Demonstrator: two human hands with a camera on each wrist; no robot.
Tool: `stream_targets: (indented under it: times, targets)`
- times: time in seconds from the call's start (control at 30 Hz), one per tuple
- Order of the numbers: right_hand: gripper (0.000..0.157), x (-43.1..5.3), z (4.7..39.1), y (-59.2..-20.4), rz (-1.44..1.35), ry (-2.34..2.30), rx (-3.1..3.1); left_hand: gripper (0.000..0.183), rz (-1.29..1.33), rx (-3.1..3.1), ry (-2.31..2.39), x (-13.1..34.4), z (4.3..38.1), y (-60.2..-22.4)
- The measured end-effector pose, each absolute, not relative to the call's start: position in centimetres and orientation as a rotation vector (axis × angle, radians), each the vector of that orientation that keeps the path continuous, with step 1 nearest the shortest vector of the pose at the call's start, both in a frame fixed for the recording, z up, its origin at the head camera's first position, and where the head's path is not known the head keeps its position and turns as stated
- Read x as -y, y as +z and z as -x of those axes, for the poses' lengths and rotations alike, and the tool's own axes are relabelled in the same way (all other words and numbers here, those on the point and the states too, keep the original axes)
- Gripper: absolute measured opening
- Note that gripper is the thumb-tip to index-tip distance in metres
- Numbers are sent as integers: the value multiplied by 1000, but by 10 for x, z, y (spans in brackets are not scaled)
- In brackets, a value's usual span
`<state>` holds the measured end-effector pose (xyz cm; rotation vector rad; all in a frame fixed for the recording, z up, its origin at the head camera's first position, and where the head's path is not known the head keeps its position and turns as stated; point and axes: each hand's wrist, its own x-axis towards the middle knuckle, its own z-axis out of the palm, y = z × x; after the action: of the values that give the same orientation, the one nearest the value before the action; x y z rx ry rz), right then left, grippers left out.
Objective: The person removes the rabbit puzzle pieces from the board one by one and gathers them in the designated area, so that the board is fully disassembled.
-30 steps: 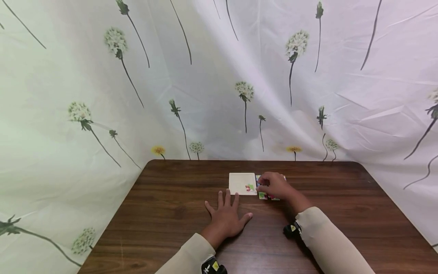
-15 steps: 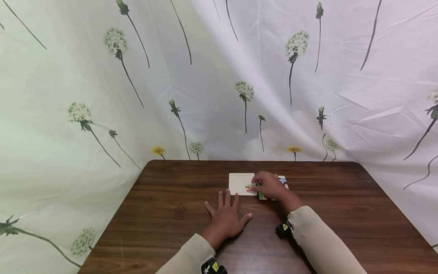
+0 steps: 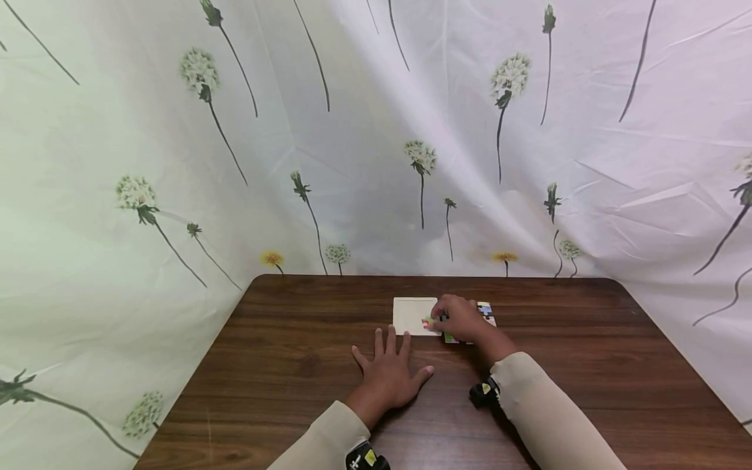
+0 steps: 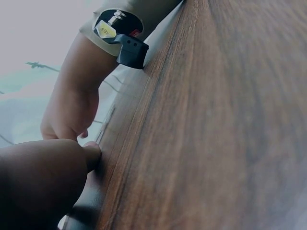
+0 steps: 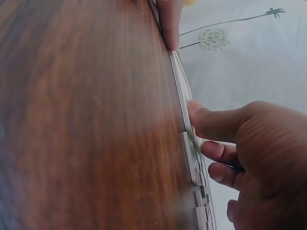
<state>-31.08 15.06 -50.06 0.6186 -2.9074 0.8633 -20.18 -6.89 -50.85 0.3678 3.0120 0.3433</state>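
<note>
A shallow white puzzle tray [image 3: 407, 312] lies near the back of the table, with a small pink and green puzzle piece [image 3: 426, 323] in its lower right corner. My left hand [image 3: 388, 378] rests flat with fingers spread, fingertips right at the tray's front edge. Over the tray's right side, my right hand [image 3: 464, 318] holds thumb and fingertips at the puzzle piece, hiding part of it. In the right wrist view its thumb [image 5: 211, 120] reaches over the tray edge [image 5: 181, 86] and the other fingers curl. The left wrist view shows the left hand [image 4: 43, 177] low on the wood.
Colourful joined puzzle pieces [image 3: 486, 311] lie right of the tray, partly under the right hand. A dark wooden table [image 3: 282, 365] carries everything. Behind it hangs a white dandelion-print cloth [image 3: 364, 196]. Each wrist wears a black camera [image 3: 483, 394].
My right hand has moved left from the loose pieces' edge to the piece in the tray, uncovering more pieces on the right. The left hand has stayed in place.
</note>
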Motion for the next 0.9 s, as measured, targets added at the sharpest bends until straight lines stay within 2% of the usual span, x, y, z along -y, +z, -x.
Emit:
stream_targets:
  times: [0.43,0.9]
  targets:
    - [20,-148,309,-498,-555,867,2926,91,-345,-2981,337,68,204,-509]
    - [13,-156,305,-492,-585,1175,2831,92,-344,-2981,363,68,202,-509]
